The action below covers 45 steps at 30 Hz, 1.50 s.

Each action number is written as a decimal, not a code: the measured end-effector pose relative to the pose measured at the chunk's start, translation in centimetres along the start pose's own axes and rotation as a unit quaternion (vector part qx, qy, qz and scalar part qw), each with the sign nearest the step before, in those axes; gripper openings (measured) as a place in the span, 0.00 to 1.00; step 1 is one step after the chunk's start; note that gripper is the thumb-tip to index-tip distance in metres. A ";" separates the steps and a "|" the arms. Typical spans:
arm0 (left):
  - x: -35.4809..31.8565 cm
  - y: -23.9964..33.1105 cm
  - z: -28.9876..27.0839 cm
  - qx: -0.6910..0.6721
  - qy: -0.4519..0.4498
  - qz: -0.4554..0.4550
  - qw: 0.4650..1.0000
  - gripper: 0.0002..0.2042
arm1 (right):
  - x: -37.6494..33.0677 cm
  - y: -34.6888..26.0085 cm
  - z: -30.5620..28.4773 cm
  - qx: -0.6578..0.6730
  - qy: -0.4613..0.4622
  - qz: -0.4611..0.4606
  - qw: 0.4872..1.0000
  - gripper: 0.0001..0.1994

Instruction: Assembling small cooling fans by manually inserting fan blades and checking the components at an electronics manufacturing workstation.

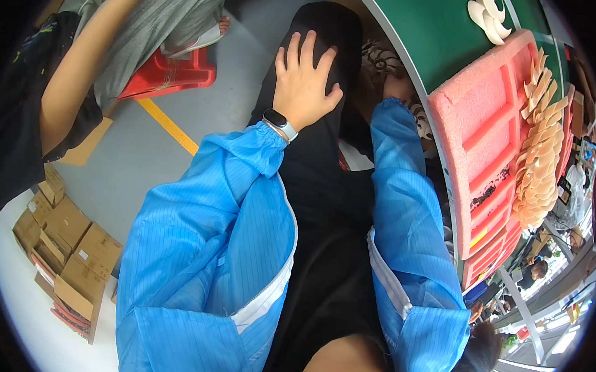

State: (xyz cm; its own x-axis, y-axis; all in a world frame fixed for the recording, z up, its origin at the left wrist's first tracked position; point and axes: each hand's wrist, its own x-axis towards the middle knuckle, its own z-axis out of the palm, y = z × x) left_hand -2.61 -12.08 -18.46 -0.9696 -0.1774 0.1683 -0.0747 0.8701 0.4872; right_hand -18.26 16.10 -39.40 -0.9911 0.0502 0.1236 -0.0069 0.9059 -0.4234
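My left hand (307, 83) lies flat on my black-trousered thigh (265, 108), palm down, fingers spread and holding nothing. A watch with a light strap (279, 123) sits on that wrist. My right hand (399, 89) reaches down beneath the edge of the green table (444, 43); its fingers are in shadow and mostly hidden. Close to it are beige curved pieces in a round cluster (381, 58), too dim to name. Another group of pale curved pieces (422, 121) shows just below that hand, partly covered by the table edge.
On the table, a pink foam tray (477, 127) with compartments stands beside a stack of thin beige curved pieces (540, 157). More pale pieces (489, 18) lie farther off. To the left are a seated person (69, 89), a red stool (176, 74) and cardboard boxes (76, 233).
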 end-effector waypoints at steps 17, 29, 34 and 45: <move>1.2 2.0 0.8 -0.033 0.023 0.017 0.999 0.32 | 4.8 -0.5 2.3 0.050 -0.015 0.008 0.999 0.23; -0.2 0.1 0.3 -0.010 0.016 0.007 1.000 0.32 | 0.8 1.6 1.8 0.368 -0.113 0.090 0.919 0.19; 1.7 2.1 0.5 -0.043 0.026 0.033 0.998 0.31 | -2.8 3.0 -4.4 0.110 -0.061 -0.006 0.992 0.18; 0.3 3.1 -5.1 -0.259 0.130 0.099 0.952 0.10 | -18.5 -6.2 -30.3 0.171 -0.259 0.116 0.943 0.22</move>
State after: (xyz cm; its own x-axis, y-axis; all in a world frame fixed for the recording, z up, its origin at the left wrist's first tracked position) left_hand -1.99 -11.75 -12.51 -0.8574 -0.1988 0.4746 0.2941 0.5675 0.7691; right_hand 4.16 22.33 -11.88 -0.9025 -0.0617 -0.4262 0.2638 0.7030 -0.6604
